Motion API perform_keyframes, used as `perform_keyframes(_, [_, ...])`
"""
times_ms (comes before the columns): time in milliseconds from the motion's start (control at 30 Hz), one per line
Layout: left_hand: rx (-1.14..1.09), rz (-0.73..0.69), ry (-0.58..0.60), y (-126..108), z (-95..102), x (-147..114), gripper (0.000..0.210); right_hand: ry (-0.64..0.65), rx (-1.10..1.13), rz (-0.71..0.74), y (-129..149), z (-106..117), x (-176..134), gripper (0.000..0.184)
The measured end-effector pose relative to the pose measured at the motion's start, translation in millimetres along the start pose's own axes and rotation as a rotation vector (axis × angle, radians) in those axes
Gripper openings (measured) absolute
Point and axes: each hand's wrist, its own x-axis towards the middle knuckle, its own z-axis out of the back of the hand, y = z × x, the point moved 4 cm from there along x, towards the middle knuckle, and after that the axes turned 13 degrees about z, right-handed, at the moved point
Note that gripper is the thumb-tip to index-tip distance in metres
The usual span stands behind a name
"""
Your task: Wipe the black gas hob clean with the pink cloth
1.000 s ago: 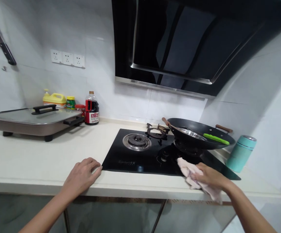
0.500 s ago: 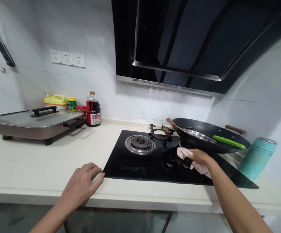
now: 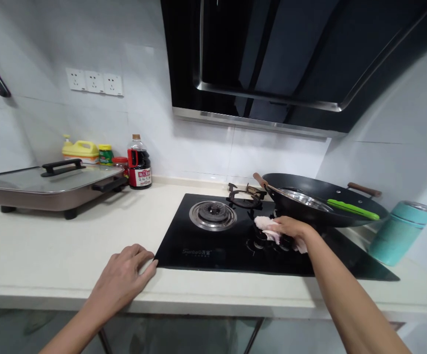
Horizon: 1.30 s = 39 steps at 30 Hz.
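Note:
My right hand (image 3: 289,228) grips a pale pink cloth (image 3: 265,224) and presses it on the black glass gas hob (image 3: 221,256), around the control knobs (image 3: 259,241). Part of the cloth hangs below the palm over the right knob. On the white countertop (image 3: 66,255), my left hand (image 3: 127,270) rests with fingers apart, its fingertips at the hob's front left corner. The left burner (image 3: 213,215) has no pan support on it; a black pan support (image 3: 243,197) stands behind it near the wall.
A wok (image 3: 346,216) with a metal pan and a green-handled utensil (image 3: 352,209) sits over the hob's right side. Beside it is a turquoise flask (image 3: 400,233). An electric griddle (image 3: 47,194) and soy sauce bottle (image 3: 139,164) stand left. A range hood (image 3: 258,59) hangs above.
My right hand has moved the cloth leftward and back, from the right knob to above the left knob. My left hand stays at the hob corner. The view has shifted slightly.

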Motion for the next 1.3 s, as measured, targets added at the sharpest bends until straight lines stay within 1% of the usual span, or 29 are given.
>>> perform_keyframes(100, [-0.009, 0.005, 0.012, -1.7, 2.1, -1.1, 0.036, 0.004, -0.084, 0.011, 14.1, -5.3, 10.5, 0.060])
perform_keyframes(233, [-0.022, 0.004, -0.014, -0.6, 1.8, -2.9, 0.034, 0.088, -0.106, 0.104, 27.8, -6.2, 3.9, 0.070])
perform_keyframes(333, [-0.041, -0.005, -0.029, 2.2, -0.7, -4.2, 0.032, 0.147, -0.079, 0.184, 31.4, -6.1, -4.1, 0.079])
perform_keyframes(400, [-0.055, -0.011, -0.030, 4.0, -2.1, -5.0, 0.031, 0.195, -0.106, 0.195, 30.6, -8.2, -2.4, 0.086])
perform_keyframes(467, [-0.066, -0.014, -0.025, 5.2, -2.9, -5.6, 0.031, 0.225, -0.173, 0.178, 28.4, -11.1, 5.3, 0.089])
perform_keyframes(533, [-0.069, -0.009, -0.018, 5.6, -3.1, -6.0, 0.031, 0.216, -0.224, 0.160, 26.2, -13.1, 16.1, 0.086])
perform_keyframes(600, [-0.070, -0.007, -0.013, 5.3, -2.6, -6.0, 0.031, 0.176, -0.243, 0.144, 24.0, -13.3, 26.7, 0.080])
perform_keyframes(700, [-0.077, -0.014, -0.021, 3.7, -0.9, -5.7, 0.030, 0.130, -0.246, 0.093, 21.5, -11.9, 40.3, 0.067])
perform_keyframes(767, [-0.079, -0.018, -0.022, 2.5, 0.1, -5.6, 0.030, 0.111, -0.248, 0.047, 22.7, -11.1, 49.1, 0.057])
perform_keyframes(833, [-0.077, -0.013, -0.019, 1.6, 0.5, -5.7, 0.030, 0.090, -0.263, 0.020, 28.8, -11.0, 58.0, 0.051])
perform_keyframes(933, [-0.074, 0.003, -0.011, 1.0, -0.3, -6.2, 0.031, 0.068, -0.301, 0.035, 47.8, -14.4, 68.1, 0.051])
perform_keyframes(1033, [-0.064, 0.001, -0.015, 0.8, -2.0, -7.0, 0.030, 0.089, -0.316, 0.109, 75.5, -22.5, 69.5, 0.058])
perform_keyframes(1167, [-0.052, -0.010, -0.035, -0.1, -2.6, -9.0, 0.028, 0.156, -0.307, 0.253, 117.9, -35.0, 58.7, 0.070])
perform_keyframes(1300, [-0.055, 0.006, -0.017, -2.4, -1.2, -11.3, 0.028, 0.179, -0.316, 0.398, 161.5, -50.5, 43.0, 0.068])
